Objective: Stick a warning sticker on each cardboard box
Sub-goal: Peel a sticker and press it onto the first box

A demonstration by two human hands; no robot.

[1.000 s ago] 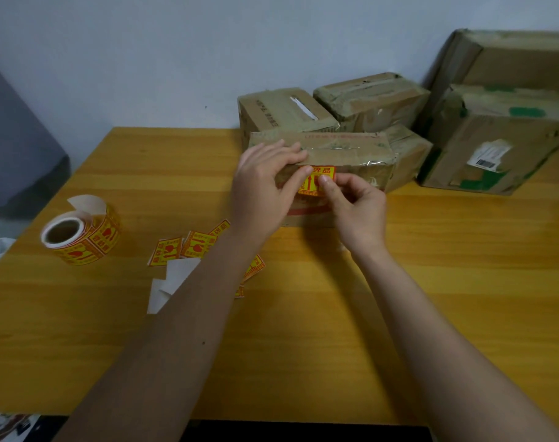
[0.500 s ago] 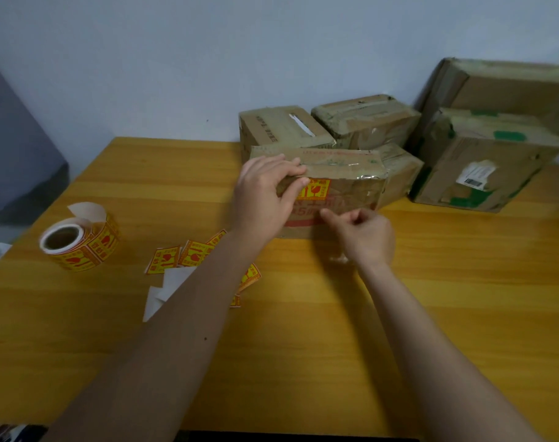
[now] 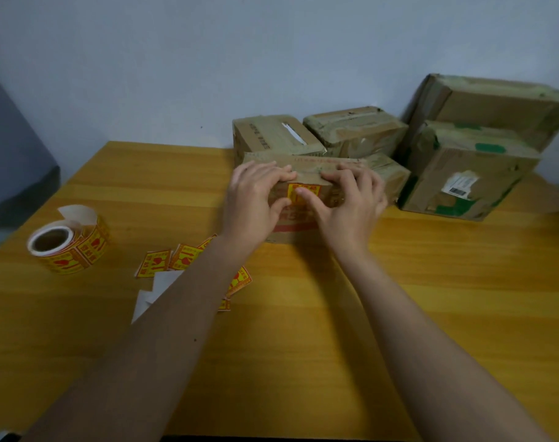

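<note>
A brown cardboard box (image 3: 313, 169) stands on the wooden table (image 3: 431, 282) in front of me. A yellow and red warning sticker (image 3: 306, 193) is on its near face. My left hand (image 3: 255, 199) grips the box's left end, fingers over the top edge and thumb on the front. My right hand (image 3: 351, 202) grips the right end the same way, its thumb lying on the sticker. Loose stickers (image 3: 182, 261) and white backing papers (image 3: 150, 295) lie on the table, partly under my left forearm. A sticker roll (image 3: 69, 247) sits at the far left.
Several other cardboard boxes stand behind against the wall: two small ones (image 3: 271, 137) (image 3: 354, 129) and two large ones (image 3: 469, 173) (image 3: 501, 103) at the right. A grey object (image 3: 10, 161) is off the table's left side.
My right hand rose from the table in front of the box and took hold of the box's right end, thumb on the sticker. My left hand stayed on the box.
</note>
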